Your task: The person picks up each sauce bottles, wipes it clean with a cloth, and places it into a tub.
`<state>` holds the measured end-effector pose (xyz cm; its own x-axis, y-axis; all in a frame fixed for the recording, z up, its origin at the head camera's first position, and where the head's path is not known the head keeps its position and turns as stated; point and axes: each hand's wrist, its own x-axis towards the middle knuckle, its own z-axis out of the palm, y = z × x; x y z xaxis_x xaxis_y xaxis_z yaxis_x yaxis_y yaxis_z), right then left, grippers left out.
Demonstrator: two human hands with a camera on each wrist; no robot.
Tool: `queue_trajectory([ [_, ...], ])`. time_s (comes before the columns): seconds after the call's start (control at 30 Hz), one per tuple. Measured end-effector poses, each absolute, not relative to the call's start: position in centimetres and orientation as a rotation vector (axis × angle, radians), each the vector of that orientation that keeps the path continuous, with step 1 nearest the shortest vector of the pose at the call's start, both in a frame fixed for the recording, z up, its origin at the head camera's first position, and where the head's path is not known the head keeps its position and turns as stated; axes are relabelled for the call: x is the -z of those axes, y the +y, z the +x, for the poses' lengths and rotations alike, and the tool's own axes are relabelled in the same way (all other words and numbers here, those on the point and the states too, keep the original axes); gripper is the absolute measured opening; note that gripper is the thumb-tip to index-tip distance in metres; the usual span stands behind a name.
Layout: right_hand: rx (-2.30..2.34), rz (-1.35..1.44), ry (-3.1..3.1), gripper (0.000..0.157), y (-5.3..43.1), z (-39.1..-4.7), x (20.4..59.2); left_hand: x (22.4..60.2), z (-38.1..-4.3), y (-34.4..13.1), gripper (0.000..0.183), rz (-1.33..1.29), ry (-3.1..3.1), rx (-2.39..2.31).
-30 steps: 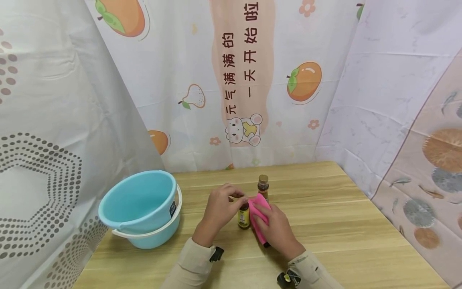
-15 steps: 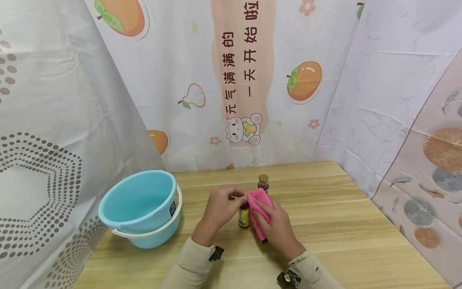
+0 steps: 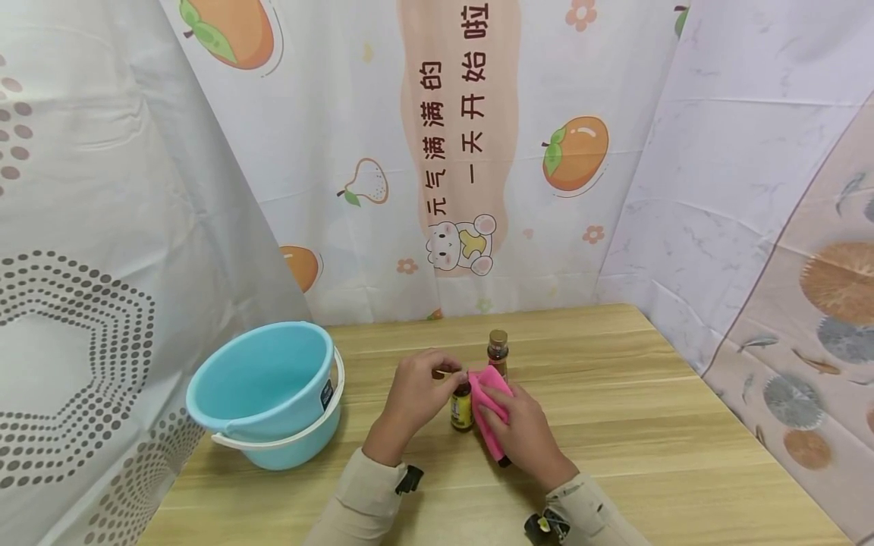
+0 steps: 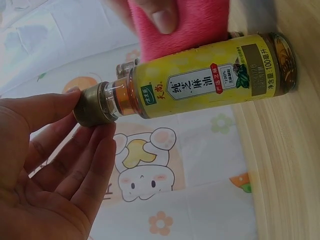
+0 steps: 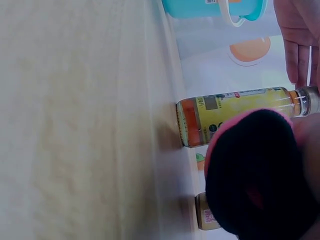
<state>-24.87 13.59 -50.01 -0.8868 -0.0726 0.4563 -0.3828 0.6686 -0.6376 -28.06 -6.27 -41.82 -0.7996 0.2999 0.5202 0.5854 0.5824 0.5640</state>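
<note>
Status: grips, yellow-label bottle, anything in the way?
Left grip pinching cap of yellow-label bottle, upright. Right grip holding pink cloth against it. Second bottle behind, partly hidden.

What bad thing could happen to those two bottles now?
The left grip pinches only the cap of the yellow-labelled bottle, so a hard push from the pink cloth might tip it.

The right grip holds the pink cloth close to the other bottle, so it could bump that one over.

Both look like glass, so a fall might crack them.
</note>
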Motion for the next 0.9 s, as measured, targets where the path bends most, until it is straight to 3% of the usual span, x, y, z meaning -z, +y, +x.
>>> queue_trajectory([
  [0.6,-0.978,0.334,-2.703,0.031,13.82,-24.99,50.39,41.91,-28.04,-6.33,0.006,-0.727,-2.445,1.067],
  [0.9,-0.986,0.309,-2.708,0.034,13.81,-24.96,50.38,42.09,-27.97,-6.22,0.021,-0.697,-2.412,0.997],
])
